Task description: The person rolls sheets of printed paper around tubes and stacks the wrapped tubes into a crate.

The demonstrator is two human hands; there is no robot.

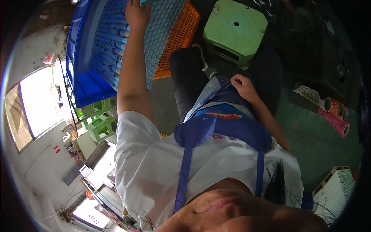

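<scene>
My left hand (137,16) reaches out over a large stack of light blue patterned rolls (112,42), their round ends facing right. Its fingers are curled at the top edge of the view, partly cut off, around a small bright blue piece (144,3) that looks like the end of a roll. The stack lies in a blue plastic crate (87,87). My right hand (245,88) rests on my lap against the dark blue apron (239,127), fingers loosely curled in, with nothing visible in them.
An orange slatted crate (176,42) stands against the stack. Ahead of my knees is a green plastic stool (235,31). More green stools (102,127) stand at left. Patterned rolls (333,120) lie on the floor at right, and a pale stack of sheets (336,191) sits behind.
</scene>
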